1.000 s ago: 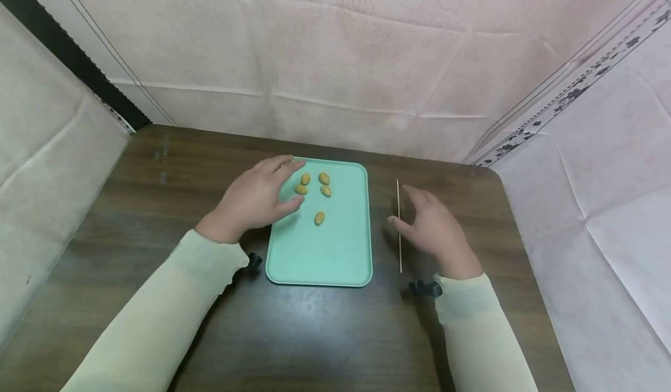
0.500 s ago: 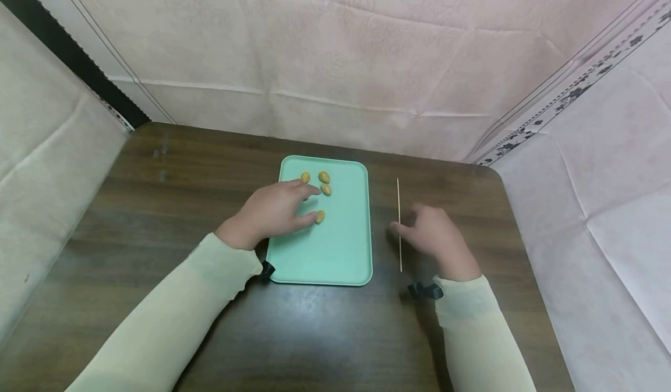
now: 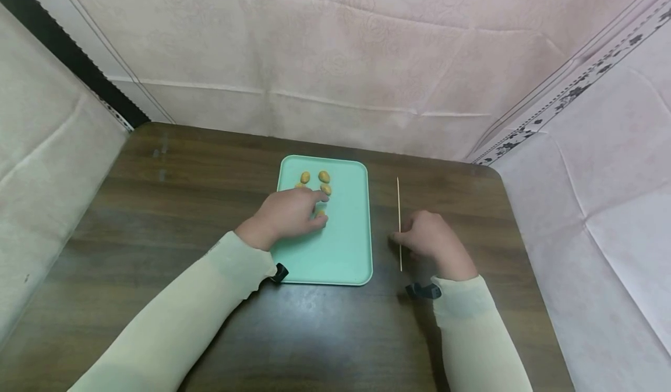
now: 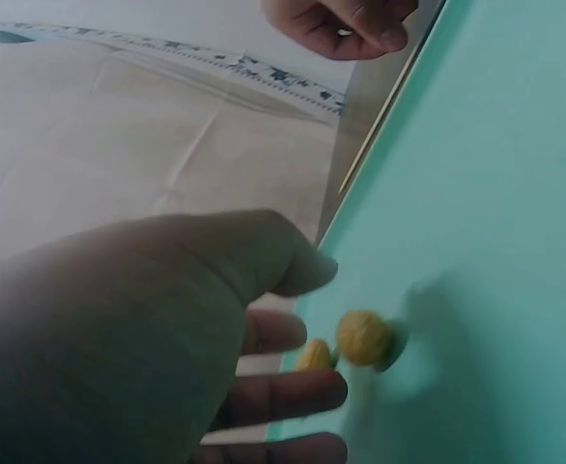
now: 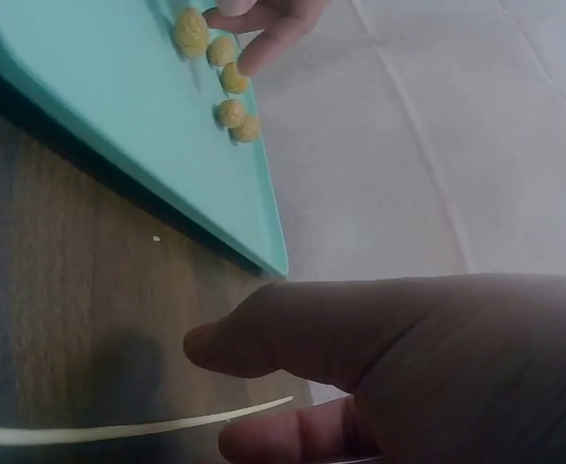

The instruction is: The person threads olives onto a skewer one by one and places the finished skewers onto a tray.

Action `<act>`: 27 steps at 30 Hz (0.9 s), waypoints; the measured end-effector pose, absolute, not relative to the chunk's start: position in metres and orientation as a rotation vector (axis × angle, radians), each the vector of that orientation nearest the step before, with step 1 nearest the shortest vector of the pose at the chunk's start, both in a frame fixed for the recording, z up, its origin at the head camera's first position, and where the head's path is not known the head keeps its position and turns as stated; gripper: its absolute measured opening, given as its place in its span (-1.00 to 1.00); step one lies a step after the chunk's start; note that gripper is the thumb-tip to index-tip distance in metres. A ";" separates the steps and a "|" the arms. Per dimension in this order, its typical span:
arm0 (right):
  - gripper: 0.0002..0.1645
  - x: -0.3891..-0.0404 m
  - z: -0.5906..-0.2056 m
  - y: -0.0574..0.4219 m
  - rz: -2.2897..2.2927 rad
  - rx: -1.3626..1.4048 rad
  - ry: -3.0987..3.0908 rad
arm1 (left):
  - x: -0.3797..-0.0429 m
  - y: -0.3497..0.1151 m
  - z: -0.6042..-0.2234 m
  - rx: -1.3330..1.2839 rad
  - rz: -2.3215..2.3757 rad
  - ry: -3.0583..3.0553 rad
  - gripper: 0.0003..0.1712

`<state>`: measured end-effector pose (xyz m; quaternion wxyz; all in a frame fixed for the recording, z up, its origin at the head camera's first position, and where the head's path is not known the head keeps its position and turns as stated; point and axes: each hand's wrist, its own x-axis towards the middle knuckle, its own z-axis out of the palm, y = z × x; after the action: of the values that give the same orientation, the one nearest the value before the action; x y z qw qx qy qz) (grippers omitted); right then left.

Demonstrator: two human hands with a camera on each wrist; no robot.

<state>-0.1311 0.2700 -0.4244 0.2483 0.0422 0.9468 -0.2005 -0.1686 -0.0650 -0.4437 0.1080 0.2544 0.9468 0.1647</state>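
Note:
Several small yellow-brown oval pieces [image 3: 324, 176] lie on a mint-green tray [image 3: 343, 252]. My left hand [image 3: 287, 214] is over the tray, thumb and fingers spread about one separate oval piece [image 4: 365, 338]. In the left wrist view the fingertips show a gap to that piece. Part of the group is hidden behind this hand in the head view. Right of the tray, a thin wooden skewer [image 5: 119, 428] lies on the table. My right hand [image 3: 431, 235] reaches over the skewer, thumb and finger on either side; the right wrist view shows them not gripping it.
The dark wooden table [image 3: 293, 339] runs up to pale cloth hangings [image 3: 335, 60] at the back and sides. A tiny light speck [image 5: 156, 238] lies on the wood between tray and skewer. Dark wrist mounts [image 3: 423, 291] stick out beside the sleeves.
My left hand has come right and toward me, from the tray's far left edge to the separate piece. My right hand has lowered slightly toward the skewer, its fingers drawing closer together.

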 end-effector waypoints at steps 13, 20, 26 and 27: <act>-0.72 -0.135 -0.433 0.275 -0.661 0.212 2.487 | -0.163 -0.051 -0.455 0.694 0.440 2.870 -0.87; -0.75 -0.136 -0.434 0.278 -0.697 0.191 2.478 | -0.160 -0.053 -0.457 0.724 0.480 2.877 -0.84; -0.80 -0.137 -0.433 0.282 -0.703 0.171 2.474 | -0.158 -0.055 -0.456 0.729 0.549 2.858 -0.74; -0.80 -0.137 -0.433 0.283 -0.707 0.171 2.472 | -0.157 -0.055 -0.456 0.732 0.562 2.853 -0.72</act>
<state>-0.1368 0.2826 -0.4334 0.2784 0.0638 0.9214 -0.2636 -0.1574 -0.0555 -0.4559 0.0716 0.2436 0.9490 0.1869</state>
